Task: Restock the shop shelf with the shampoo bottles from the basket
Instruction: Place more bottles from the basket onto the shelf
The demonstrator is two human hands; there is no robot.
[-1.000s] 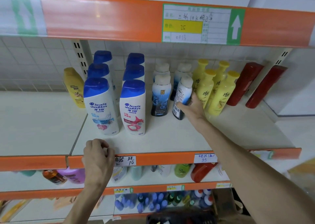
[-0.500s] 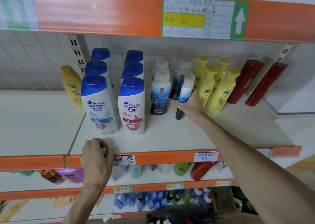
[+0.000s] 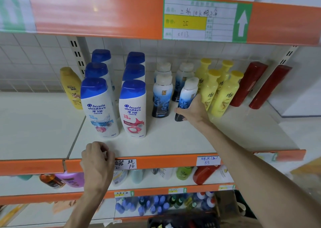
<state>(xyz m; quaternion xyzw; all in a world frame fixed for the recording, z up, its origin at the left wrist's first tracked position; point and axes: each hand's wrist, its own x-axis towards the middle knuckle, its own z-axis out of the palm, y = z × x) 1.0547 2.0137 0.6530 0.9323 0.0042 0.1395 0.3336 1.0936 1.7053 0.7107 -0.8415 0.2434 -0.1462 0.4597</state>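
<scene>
Two hands are busy: the right hand (image 3: 194,110) grips a blue-and-white plastic shampoo bottle with a pale cap (image 3: 186,99), tilted, its base at the white shelf board (image 3: 173,141) beside its upright twins. The left hand (image 3: 97,158) curls over the orange shelf edge (image 3: 156,161). This looks like placement; next, stand it upright and release.

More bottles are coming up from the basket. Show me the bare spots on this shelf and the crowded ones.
Bare: the shelf front strip, from the Head & Shoulders bottles across to the right arm; and the left board beyond the lone yellow bottle. Crowded: the right hand tilts a blue-white bottle between its twin and the yellow bottles.
</scene>
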